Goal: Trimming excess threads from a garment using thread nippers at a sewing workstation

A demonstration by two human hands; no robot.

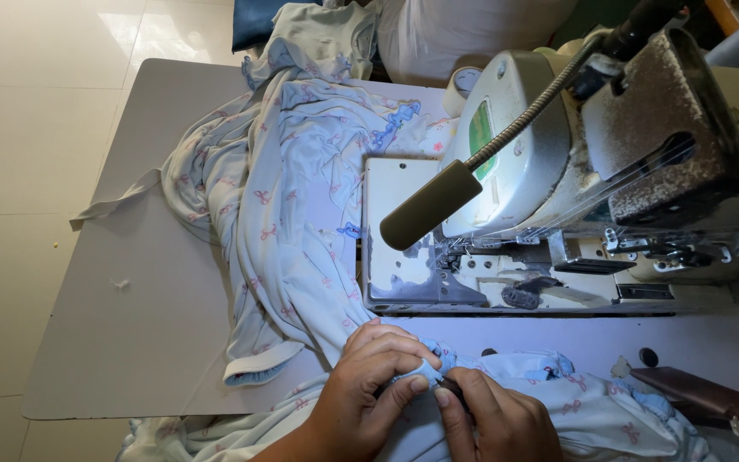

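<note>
My left hand (pixel 368 385) and my right hand (pixel 493 419) meet at the near edge of the table, both pinching a small fold of pale blue printed fabric (pixel 425 370) with a blue ruffled trim. The same kind of light garment fabric (pixel 288 214), patterned with small pink and blue bows, trails from my hands up across the table to the far side. An industrial sewing machine (pixel 558 162) stands just beyond my hands, its needle area (pixel 451 257) lit and with no cloth under it.
A gooseneck lamp (pixel 429 204) hangs over the machine bed. The grey table (pixel 138 325) ends on the left at a tiled floor (pixel 27 128). A tape roll (pixel 462 85) sits behind the machine. More cloth and a white bag lie at the far edge.
</note>
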